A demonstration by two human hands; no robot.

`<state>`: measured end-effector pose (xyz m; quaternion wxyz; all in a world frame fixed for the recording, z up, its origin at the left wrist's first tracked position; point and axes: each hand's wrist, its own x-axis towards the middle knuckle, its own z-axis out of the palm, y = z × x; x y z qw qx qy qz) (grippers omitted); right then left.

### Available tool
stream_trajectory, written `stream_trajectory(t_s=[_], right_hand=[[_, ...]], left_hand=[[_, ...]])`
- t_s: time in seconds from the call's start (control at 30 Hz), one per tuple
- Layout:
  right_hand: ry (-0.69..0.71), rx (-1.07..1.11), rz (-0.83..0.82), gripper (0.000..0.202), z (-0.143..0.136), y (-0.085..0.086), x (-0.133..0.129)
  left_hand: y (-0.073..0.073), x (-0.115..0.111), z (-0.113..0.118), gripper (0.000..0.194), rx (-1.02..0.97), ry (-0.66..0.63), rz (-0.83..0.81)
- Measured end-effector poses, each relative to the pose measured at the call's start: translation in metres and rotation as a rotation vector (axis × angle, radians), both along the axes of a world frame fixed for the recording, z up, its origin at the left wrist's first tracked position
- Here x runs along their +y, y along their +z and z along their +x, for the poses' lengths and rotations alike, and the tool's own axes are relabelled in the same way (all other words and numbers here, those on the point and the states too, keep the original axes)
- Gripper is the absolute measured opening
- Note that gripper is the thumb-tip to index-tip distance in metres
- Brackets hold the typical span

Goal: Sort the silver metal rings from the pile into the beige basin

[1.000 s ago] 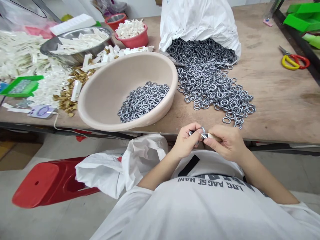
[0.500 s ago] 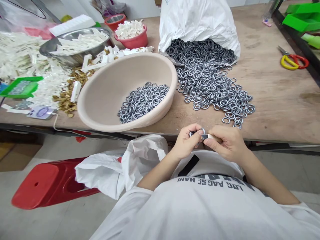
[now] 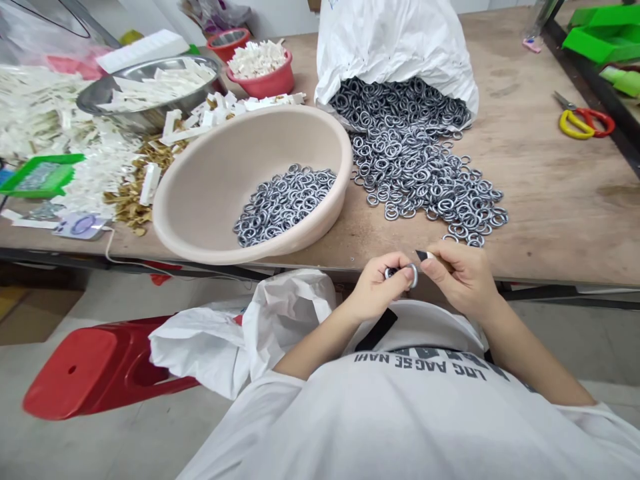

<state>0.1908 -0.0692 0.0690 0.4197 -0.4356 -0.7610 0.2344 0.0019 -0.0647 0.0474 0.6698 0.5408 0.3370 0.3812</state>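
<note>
My left hand (image 3: 380,283) is closed on grey rings, one ring (image 3: 413,275) standing out at the thumb tip and at least one more tucked behind the fingers. My right hand (image 3: 463,275) pinches what looks like a small knife (image 3: 423,255); its short dark blade points left, and the handle is mostly covered by the fingers. A small gap separates the blade from the ring. Both hands are at the table's front edge. Beyond them a heap of grey rings (image 3: 425,173) spills from a white sack (image 3: 395,47). More rings (image 3: 285,203) lie in a beige basin (image 3: 200,193).
Red-and-yellow scissors (image 3: 585,123) lie at the right near green bins (image 3: 603,40). White plastic parts fill a steel bowl (image 3: 145,120) and a red bowl (image 3: 265,83) at the left. Below the table are a white bag (image 3: 285,307) and a red stool (image 3: 75,373).
My right hand has drawn the blade up and away from the ring in my left hand. The ring now shows more fully at the left thumb tip.
</note>
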Motion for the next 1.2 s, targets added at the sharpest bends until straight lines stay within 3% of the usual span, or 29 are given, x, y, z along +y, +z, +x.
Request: stream_trajectory(t_s=[0.37, 1.2], right_hand=[[0.08, -0.046, 0.065, 0.033, -0.005, 0.01, -0.008], [0.111, -0.083, 0.031, 0.038, -0.008, 0.01, -0.009]], left_hand=[[0.006, 0.007, -0.003, 0.035, -0.017, 0.112, -0.026], [0.001, 0.007, -0.01, 0.033, 0.008, 0.095, -0.008]])
